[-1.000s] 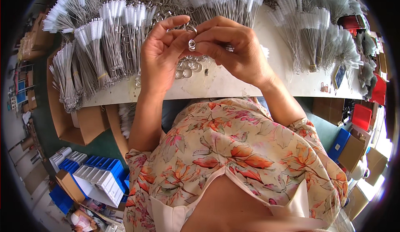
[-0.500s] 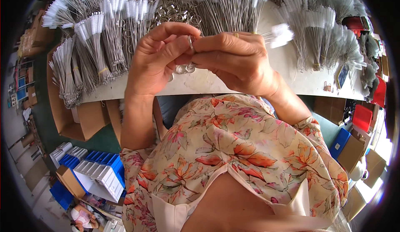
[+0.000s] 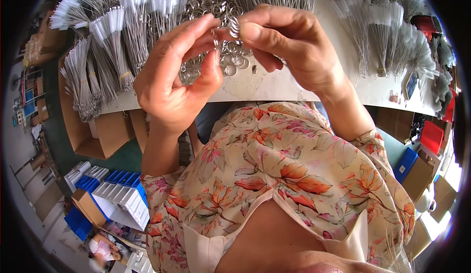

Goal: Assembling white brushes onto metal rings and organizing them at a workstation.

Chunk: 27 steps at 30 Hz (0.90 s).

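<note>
I can read no text, label, brand, number or sign. My table [image 3: 289, 87] bears no legible marking. Below its left end, the cardboard box [image 3: 114, 133] shows me no readable print. Lower left of it, the plastic bins [image 3: 120, 204] are too small for me to check for lettering.

Dark green floor [image 3: 125, 159] lies beneath a white table [image 3: 240, 89], bright light [image 3: 457, 172] glaring far right.
</note>
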Motion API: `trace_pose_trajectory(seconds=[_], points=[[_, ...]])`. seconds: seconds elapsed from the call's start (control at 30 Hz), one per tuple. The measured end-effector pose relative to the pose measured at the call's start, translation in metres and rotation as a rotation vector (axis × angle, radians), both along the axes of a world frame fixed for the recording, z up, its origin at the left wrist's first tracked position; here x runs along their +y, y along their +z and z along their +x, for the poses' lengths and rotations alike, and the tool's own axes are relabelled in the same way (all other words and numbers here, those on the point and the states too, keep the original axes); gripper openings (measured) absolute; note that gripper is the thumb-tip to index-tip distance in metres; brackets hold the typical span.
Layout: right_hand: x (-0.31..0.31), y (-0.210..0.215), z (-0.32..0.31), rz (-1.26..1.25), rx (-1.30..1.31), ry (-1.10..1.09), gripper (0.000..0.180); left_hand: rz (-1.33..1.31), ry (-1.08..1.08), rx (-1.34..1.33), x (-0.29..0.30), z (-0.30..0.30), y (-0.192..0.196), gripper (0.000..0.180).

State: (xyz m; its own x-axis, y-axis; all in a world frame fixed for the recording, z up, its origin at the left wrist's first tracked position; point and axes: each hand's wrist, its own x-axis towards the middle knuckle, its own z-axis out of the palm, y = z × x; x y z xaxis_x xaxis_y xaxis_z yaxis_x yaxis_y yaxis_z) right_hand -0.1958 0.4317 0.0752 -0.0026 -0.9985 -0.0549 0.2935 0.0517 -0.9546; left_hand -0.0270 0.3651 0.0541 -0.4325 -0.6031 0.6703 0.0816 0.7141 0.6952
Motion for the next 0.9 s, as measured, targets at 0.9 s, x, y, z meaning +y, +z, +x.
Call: trace_pose_trajectory(seconds=[0.9], points=[[-0.002,-0.013,0.014,-0.232,0.2,-0.135,0.014,0.061,-0.103,0.012,-0.004,0.005,-0.004,0.028]])
